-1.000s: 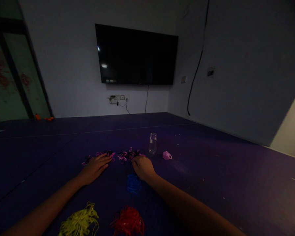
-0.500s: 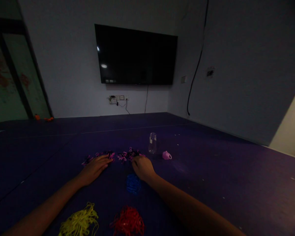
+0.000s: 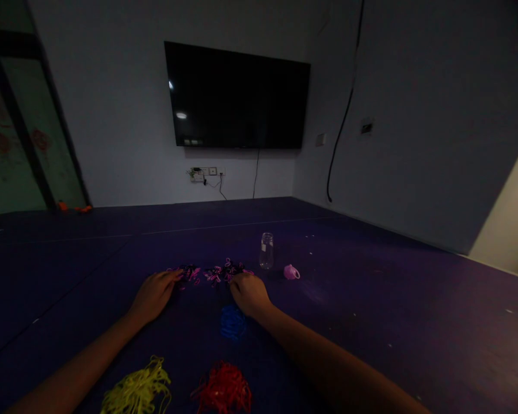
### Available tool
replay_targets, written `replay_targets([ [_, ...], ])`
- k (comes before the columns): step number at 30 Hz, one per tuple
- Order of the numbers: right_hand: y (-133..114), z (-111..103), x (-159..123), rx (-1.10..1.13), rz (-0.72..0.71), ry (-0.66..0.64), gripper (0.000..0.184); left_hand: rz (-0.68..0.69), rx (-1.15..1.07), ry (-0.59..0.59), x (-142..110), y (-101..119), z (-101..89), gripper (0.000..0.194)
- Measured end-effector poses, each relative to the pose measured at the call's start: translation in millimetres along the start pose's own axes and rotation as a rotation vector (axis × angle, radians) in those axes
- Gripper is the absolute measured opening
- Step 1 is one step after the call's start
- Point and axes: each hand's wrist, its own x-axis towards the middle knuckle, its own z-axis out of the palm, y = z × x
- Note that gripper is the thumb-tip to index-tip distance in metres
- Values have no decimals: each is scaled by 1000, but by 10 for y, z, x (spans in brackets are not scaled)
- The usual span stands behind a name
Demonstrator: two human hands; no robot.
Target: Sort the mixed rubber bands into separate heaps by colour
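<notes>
Small pink and black rubber bands lie in two loose piles on a dark purple surface. My left hand (image 3: pixel 154 294) rests at the near left side of the left pile (image 3: pixel 191 273), fingers stretched forward onto the bands. At the near right edge of the right pile (image 3: pixel 225 272) is my right hand (image 3: pixel 251 292), its fingers curled under; whatever they pinch is hidden. Just nearer than the right hand sits a blue bundle of bands or cord (image 3: pixel 233 322). Behind it stands a clear bottle (image 3: pixel 266 253), uncapped, with a pink lid (image 3: pixel 290 272) to its right.
A yellow tangle of strands (image 3: pixel 138 386) and a red tangle (image 3: pixel 224 387) lie at the near edge of view. The purple surface (image 3: pixel 371 287) reaches the walls. A television (image 3: pixel 242 98) hangs above wall sockets (image 3: pixel 207 172). White specks dot the right side.
My left hand has drawn back to the left and bunched up slightly, uncovering more of the left pile, which is now more gathered. My right hand stays nearly in place.
</notes>
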Motion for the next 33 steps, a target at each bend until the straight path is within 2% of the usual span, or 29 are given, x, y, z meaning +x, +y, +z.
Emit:
replay_targets([
  [4,-6,-3,-2,-1,5,-2,29,-21,1,56,-7,-24,-4,45],
  [9,-11,-3,9,-3,21,-21,29,38,2,119,-20,39,-29,32],
  [15,-13,-13,11,-12,17,-33,30,29,27,71,-7,63,-31,30],
  [23,-9,-3,8,-6,5,-13,30,30,-11,66,-2,28,-12,30],
  [30,5,11,5,-1,2,-2,31,-113,-66,232,1,-29,-11,33],
  [33,2,8,1,-4,4,-9,31,-75,-76,213,1,4,-31,32],
])
